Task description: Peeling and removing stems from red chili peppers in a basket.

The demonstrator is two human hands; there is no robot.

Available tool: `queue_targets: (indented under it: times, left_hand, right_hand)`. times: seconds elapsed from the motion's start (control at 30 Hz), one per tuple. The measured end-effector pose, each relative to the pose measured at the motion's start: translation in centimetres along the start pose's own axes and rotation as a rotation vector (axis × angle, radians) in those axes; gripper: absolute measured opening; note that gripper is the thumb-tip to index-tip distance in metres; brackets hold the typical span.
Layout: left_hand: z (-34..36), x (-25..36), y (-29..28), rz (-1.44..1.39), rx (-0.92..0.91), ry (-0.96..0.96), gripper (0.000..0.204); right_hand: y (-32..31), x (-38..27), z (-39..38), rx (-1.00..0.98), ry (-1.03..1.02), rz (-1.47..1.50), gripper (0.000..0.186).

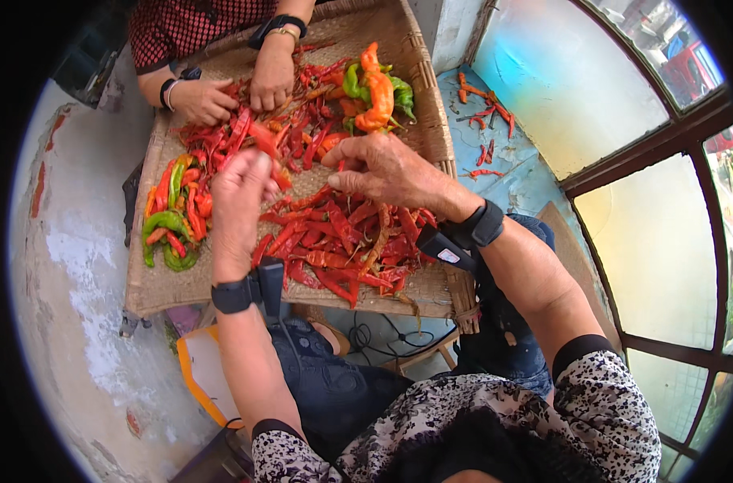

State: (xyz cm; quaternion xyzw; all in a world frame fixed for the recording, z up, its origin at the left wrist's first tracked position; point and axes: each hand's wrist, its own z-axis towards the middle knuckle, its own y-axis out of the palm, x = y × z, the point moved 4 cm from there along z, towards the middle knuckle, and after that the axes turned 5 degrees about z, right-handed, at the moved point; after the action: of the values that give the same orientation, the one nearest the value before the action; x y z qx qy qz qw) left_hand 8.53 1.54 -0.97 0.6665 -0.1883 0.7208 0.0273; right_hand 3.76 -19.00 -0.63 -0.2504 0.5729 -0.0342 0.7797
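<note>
My left hand (241, 193) is closed, its fingertips pinching a red chili pepper (266, 143) that is blurred by motion. To its right my right hand (386, 171) hovers over the basket with thumb and forefinger curled but apart, and no held thing can be made out. Below it lies a heap of red chilies (334, 241) in the near part of the large woven tray (169, 294). Farther off, another person's left hand (272, 76) and right hand (205, 101) touch a second pile of red chilies (310, 133).
Green and red peppers (173, 221) lie at the tray's left, and large orange and green peppers (376, 92) at its far right. Loose chilies (491, 109) rest on a blue surface beside the window (648, 225). A black cable (382, 334) lies below the tray.
</note>
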Motion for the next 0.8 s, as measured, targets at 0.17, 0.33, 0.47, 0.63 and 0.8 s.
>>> queue_targets:
  times: [0.17, 0.33, 0.47, 0.63, 0.8]
  left_hand:
    - [1.0, -1.6, -7.3, 0.069, 0.522, -0.049, 0.046]
    - [-0.4, -4.6, -0.5, 1.111, -0.005, 0.13, 0.021]
    - [-0.8, -4.4, 0.3, 1.32, -0.017, 0.152, 0.015]
    - [-0.9, -3.2, -1.6, 0.393, 0.076, -0.015, 0.011]
    - [-2.3, 1.5, 2.3, -0.267, -0.068, 0.018, 0.013]
  right_hand:
    - [-0.4, -0.9, 1.5, -0.067, 0.03, 0.032, 0.029]
    - [0.1, 1.3, 0.8, 0.0, -0.102, 0.062, 0.023]
    - [-0.3, 0.3, 1.2, -0.047, -0.066, 0.029, 0.022]
    - [0.6, 0.9, 0.5, -0.043, -0.064, 0.077, 0.031]
    - [1.2, 0.1, 0.6, 0.014, -0.137, 0.068, 0.042]
